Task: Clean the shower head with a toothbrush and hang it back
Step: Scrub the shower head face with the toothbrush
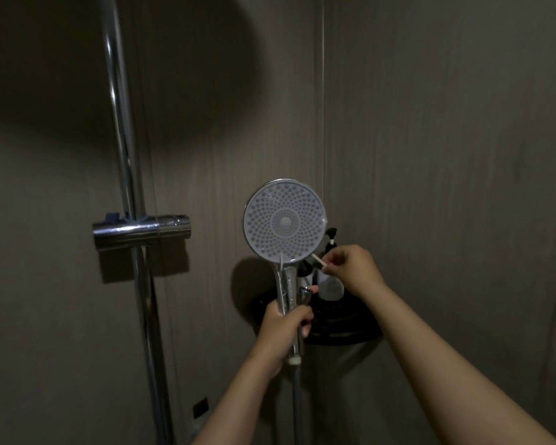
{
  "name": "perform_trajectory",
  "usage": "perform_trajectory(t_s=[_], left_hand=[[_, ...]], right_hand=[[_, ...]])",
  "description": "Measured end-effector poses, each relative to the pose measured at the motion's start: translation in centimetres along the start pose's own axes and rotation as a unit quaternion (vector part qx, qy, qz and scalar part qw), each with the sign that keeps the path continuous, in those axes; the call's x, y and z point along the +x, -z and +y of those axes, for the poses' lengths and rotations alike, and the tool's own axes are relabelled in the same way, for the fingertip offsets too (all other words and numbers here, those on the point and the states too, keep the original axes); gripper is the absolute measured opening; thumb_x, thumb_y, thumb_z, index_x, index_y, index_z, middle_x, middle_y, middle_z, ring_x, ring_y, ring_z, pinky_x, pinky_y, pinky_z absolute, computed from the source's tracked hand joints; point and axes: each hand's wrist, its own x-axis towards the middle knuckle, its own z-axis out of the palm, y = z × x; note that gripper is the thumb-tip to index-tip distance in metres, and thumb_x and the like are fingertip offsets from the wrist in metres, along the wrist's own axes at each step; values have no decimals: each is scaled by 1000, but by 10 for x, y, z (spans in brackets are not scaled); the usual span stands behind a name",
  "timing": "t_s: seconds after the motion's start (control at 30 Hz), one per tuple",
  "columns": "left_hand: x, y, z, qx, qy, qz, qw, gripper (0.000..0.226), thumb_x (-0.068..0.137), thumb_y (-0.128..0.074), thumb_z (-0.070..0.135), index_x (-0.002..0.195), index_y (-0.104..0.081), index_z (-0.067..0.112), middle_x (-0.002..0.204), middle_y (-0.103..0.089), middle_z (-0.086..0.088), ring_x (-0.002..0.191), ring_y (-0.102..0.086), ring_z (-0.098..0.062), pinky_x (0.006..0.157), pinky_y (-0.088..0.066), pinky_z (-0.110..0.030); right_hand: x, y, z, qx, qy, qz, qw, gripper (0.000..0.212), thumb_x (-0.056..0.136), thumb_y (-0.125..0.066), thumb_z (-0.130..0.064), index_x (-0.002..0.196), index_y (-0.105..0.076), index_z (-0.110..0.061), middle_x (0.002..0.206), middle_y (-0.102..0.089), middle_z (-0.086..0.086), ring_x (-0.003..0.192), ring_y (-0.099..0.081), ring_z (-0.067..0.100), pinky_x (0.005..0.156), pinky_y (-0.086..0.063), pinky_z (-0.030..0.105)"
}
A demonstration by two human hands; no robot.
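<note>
A round shower head [284, 221] with a pale dotted spray face points toward me, upright on its chrome handle. My left hand [283, 326] grips that handle just below the head. My right hand [355, 268] pinches a thin white toothbrush [319, 261], whose tip lies at the lower right rim of the spray face. The empty chrome holder [141, 231] sits on the vertical rail [124, 155] to the left. A grey hose [297, 399] hangs down from the handle.
A black corner shelf [337, 326] is fixed to the wall behind my hands. On it stand a pump bottle [330, 277] and another dark-capped bottle [305, 274]. Dim brown wall panels surround everything.
</note>
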Motion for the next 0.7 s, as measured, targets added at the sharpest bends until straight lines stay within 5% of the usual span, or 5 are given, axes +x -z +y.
perform_trajectory(t_s=[0.27, 0.53, 0.7], left_hand=[[-24, 3, 36, -22, -29, 6, 999, 37, 74, -56, 4, 108, -67, 13, 56, -42, -2, 45, -38, -11, 47, -31, -20], [-69, 10, 14, -65, 7, 28, 997, 25, 85, -49, -6, 102, -61, 8, 51, -42, -1, 40, -41, -8, 43, -36, -17], [-107, 7, -26, -83, 24, 24, 996, 40, 72, -57, 5, 111, -65, 10, 51, -44, 0, 42, -39, -9, 44, -33, -18]], right_hand=[[-24, 37, -47, 107, 29, 80, 991, 7, 77, -73, -7, 83, -72, -12, 72, -65, 0, 71, -60, 9, 54, -38, 4], [-94, 32, -37, 168, -12, 77, 983, 9, 80, -72, -9, 83, -72, -17, 78, -70, 2, 69, -62, 11, 59, -44, 17], [-148, 11, -18, 199, -37, 76, 976, 9, 79, -72, -7, 79, -72, -16, 74, -70, 5, 67, -62, 14, 64, -52, 28]])
